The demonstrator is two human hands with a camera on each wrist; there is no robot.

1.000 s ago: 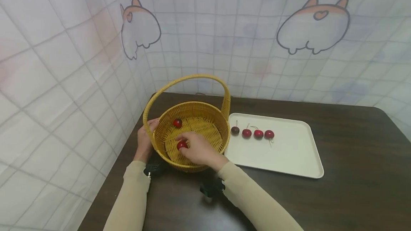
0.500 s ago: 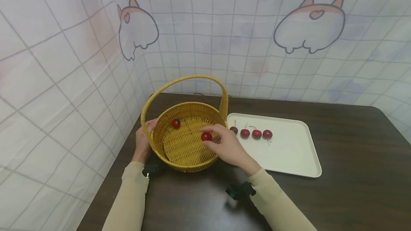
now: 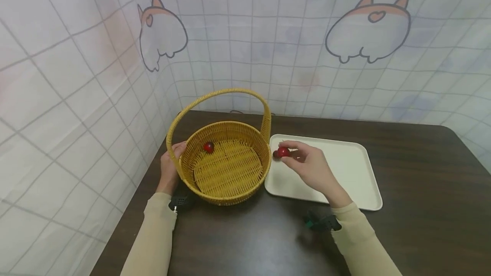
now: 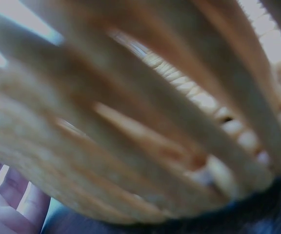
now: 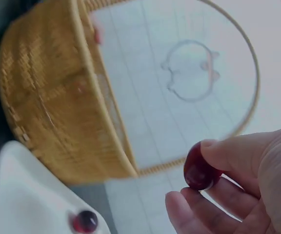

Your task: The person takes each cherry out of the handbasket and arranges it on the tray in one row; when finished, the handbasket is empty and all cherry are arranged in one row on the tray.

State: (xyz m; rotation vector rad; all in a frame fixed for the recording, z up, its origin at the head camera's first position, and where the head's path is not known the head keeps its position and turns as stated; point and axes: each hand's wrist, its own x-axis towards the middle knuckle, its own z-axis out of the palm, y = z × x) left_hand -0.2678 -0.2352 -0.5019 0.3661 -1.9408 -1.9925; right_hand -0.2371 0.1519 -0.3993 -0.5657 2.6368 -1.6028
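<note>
Between the thumb and fingers of my right hand (image 3: 310,163) is a red cherry (image 3: 283,151), held over the left part of the white tray (image 3: 345,178). In the right wrist view the pinched cherry (image 5: 199,168) shows dark and glossy. A darker cherry (image 3: 275,154) lies on the tray just behind it; the right hand covers the tray's other cherries. My left hand (image 3: 168,167) rests against the outer left side of the yellow wicker basket (image 3: 226,201), partly behind its handle. Inside the basket sits one red and dark cherry (image 3: 209,147) near the left wall.
The basket's tall arched handle (image 3: 234,90) rises over its opening. Tray and basket stand side by side on a dark wooden table (image 3: 418,173). A white gridded cloth (image 3: 276,54) with cartoon prints hangs behind and to the left.
My right hand has lifted a cherry out of the basket and carried it right, over the tray. My left hand stays at the basket's side.
</note>
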